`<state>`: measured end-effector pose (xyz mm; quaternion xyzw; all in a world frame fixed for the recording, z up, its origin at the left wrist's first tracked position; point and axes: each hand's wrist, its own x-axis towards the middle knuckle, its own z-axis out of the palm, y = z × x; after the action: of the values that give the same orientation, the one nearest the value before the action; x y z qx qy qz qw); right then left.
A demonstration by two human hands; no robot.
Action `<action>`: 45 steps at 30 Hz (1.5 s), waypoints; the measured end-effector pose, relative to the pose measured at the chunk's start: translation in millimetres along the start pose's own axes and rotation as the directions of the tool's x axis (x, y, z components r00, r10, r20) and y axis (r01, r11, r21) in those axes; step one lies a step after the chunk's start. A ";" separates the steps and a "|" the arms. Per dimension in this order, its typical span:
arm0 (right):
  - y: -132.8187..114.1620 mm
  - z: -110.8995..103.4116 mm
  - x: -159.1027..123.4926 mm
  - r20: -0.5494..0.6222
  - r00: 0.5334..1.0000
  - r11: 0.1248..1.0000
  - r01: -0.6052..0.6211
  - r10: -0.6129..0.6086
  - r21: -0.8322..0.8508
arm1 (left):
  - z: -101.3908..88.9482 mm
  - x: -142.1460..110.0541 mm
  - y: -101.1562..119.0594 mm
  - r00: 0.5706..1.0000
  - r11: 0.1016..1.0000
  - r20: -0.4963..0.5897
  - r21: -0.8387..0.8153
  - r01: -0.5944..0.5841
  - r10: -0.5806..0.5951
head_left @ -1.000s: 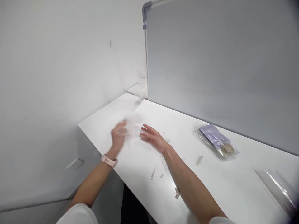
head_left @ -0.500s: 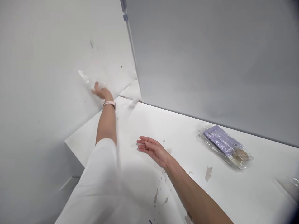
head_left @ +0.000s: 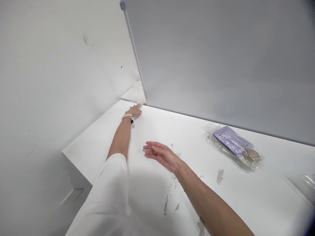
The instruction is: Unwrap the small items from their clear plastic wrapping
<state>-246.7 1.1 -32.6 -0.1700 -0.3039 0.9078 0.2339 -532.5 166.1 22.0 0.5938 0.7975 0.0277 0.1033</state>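
My left hand (head_left: 134,110), with a pink watch band (head_left: 127,116) at the wrist, reaches to the far corner of the white table (head_left: 159,123). One finger points toward the foot of the grey partition, and the others are partly hidden. Something faint and clear shows by its fingertips, too indistinct to name. Lower on the tabletop, my right hand (head_left: 163,155) lies open and empty, fingers extended to the left and palm partly turned up. Right of it sits a clear plastic bag (head_left: 250,165) holding a flat purple pack (head_left: 230,141) and a round brownish item (head_left: 252,155).
A grey partition (head_left: 209,65) borders the table's back, and a white wall (head_left: 49,82) stands at left. Past the corner is another white surface (head_left: 135,93). Clear plastic (head_left: 305,185) lies at the right edge. Worn patches (head_left: 220,176) mark the tabletop. A wall outlet (head_left: 72,196) is below left.
My left hand has come down and right from beside the wall to the table's far corner. The clear plastic near it by the wall is gone from view. My right hand stays put.
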 end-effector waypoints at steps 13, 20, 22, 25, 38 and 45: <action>13.1 4.9 -13.6 -0.029 0.977 0.949 0.197 -0.210 -0.246 | 45.4 -241.1 -17.5 0.996 1.000 0.087 0.007 0.012 -0.012; 65.1 1.0 -168.3 -0.097 0.940 0.806 0.224 -0.327 -0.549 | 93.3 -329.4 128.3 0.984 0.995 0.149 0.001 -0.099 0.098; 69.8 -7.9 -233.2 -0.027 0.954 0.724 0.209 -0.299 -0.657 | 102.3 -345.7 184.3 0.972 0.987 0.178 -0.058 -0.148 0.156; 67.0 -21.4 -316.3 -0.064 0.942 0.649 0.176 -0.329 -0.740 | 104.7 -366.1 251.5 0.942 0.938 0.169 -0.246 -0.244 0.289; 14.9 -85.4 -371.9 -0.404 0.606 0.486 -0.033 -0.685 -0.874 | 114.1 -385.9 272.6 0.995 0.584 0.070 -0.812 0.017 0.068; 12.7 -67.3 -335.1 -0.236 0.788 0.473 0.079 -0.568 -0.878 | 111.0 -412.1 301.9 0.921 0.040 0.332 -0.943 0.331 0.205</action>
<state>58.6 -153.0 -35.7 -0.4246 -0.6519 0.5087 0.3688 -113.6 -146.7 18.2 0.3101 0.5416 0.4511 0.6380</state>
